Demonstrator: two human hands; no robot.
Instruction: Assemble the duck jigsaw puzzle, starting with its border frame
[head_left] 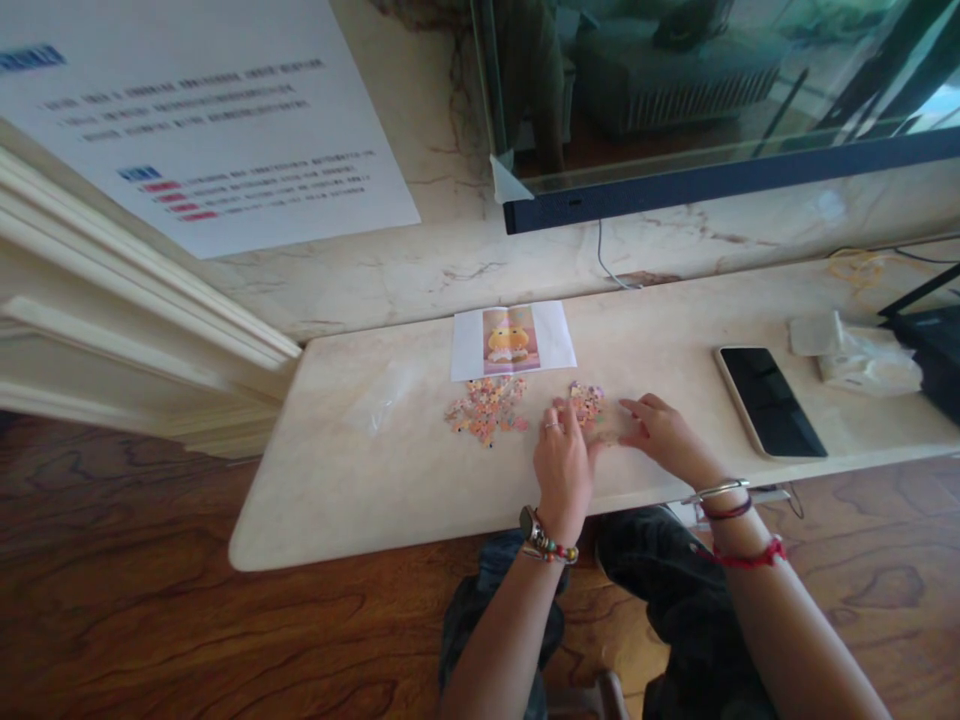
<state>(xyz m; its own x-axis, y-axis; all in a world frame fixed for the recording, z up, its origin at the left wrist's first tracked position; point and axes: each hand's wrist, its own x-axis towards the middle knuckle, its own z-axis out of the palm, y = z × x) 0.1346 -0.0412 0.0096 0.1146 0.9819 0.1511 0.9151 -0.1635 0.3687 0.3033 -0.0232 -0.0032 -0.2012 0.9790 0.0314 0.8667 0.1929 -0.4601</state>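
Two small heaps of jigsaw puzzle pieces lie on the pale marble shelf. My left hand reaches to the near left side of the right-hand heap, its fingers stretched out and touching the edge pieces. To the right of the same heap is my right hand, thumb and fingers apart, with nothing visible between them. The left-hand heap is looser and spread out, untouched. Behind it a white sheet lies flat, bearing a printed picture of a yellow figure. Some pieces are hidden under my left fingers.
A crumpled clear plastic bag lies left of the heaps. A phone or tablet rests on the right, with a pack of tissues beyond it. A screen stands over the shelf; a wall notice hangs at left.
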